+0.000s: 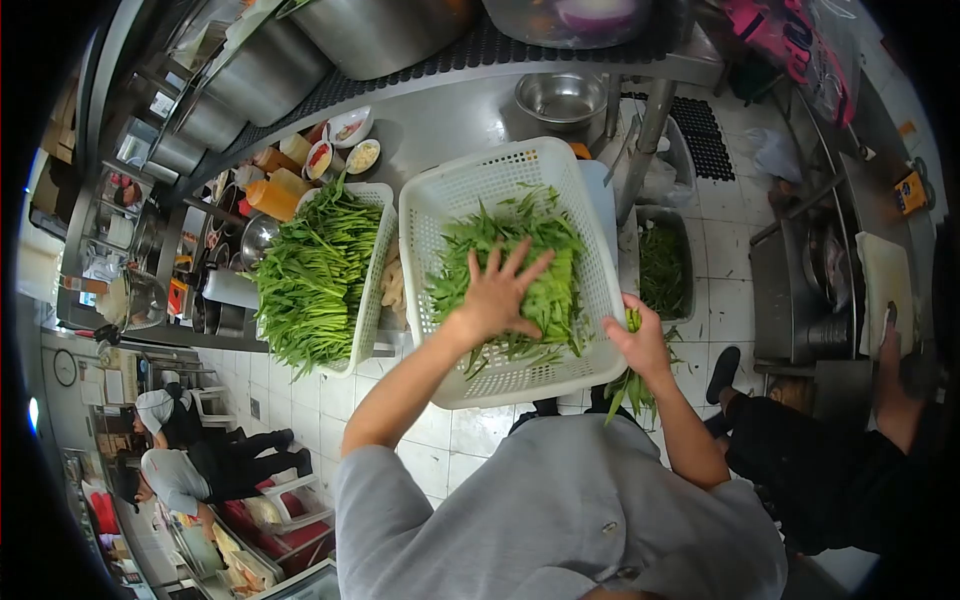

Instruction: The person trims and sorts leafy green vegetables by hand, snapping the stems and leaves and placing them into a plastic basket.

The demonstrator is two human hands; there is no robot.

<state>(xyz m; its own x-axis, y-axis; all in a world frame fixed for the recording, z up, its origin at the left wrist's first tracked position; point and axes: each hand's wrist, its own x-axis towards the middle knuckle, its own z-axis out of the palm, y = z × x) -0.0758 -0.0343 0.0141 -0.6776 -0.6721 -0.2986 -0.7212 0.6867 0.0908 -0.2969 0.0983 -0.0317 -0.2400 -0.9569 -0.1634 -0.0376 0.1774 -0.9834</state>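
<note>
From my head camera, I see my left hand laid palm down on the loose greens, its fingers spread well apart and clamped on nothing. Those greens lie inside a white perforated basket in front of me, heaped over its middle, with a few leaves scattered toward the near wall. My right hand is at the basket's near right corner, closed round a small bunch of greens; the stems show by my thumb and the leaves hang below, outside the basket. My thumb lies against the corner, but I cannot tell whether my fingers also grip the rim.

Just left of my basket stands a second white basket, piled with long greens, some leaves drooping over its near edge. Beyond, on the steel counter, I see a steel bowl, small bowls of chopped ingredients and orange sauce bottles. Big steel pots sit on the shelf above. To my right, a low bin holds more leaves, and a co-worker's hand is beside a cutting board. Two people work at lower left.
</note>
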